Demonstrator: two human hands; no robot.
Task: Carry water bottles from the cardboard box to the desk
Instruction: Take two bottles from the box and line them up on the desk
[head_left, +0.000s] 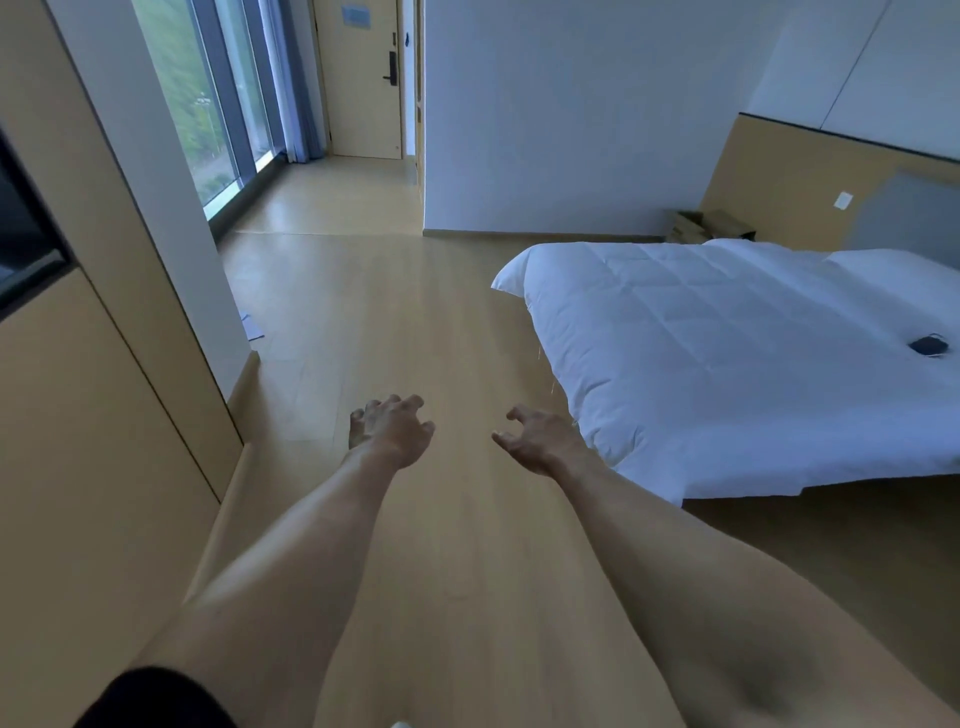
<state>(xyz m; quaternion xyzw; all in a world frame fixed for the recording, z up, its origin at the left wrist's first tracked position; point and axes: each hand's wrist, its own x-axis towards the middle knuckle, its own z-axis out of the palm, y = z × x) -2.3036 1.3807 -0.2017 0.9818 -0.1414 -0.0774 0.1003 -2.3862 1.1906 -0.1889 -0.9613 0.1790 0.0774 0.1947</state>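
1. The white quilted bed (727, 353) fills the right side.
2. A brown open cardboard box (709, 224) sits far right behind it; no water bottles or desk show.
3. The left hand (392, 428) and right hand (537, 439) hang loosely curled, holding nothing; the person risks clipping the bed corner while walking round.

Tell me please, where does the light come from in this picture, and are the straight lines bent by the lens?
Head view: daylight enters through the window at upper left and puts a pale sheen on the floor near it; wall and cabinet edges lean outward, a wide-angle effect; the left hand and right hand look slightly soft.
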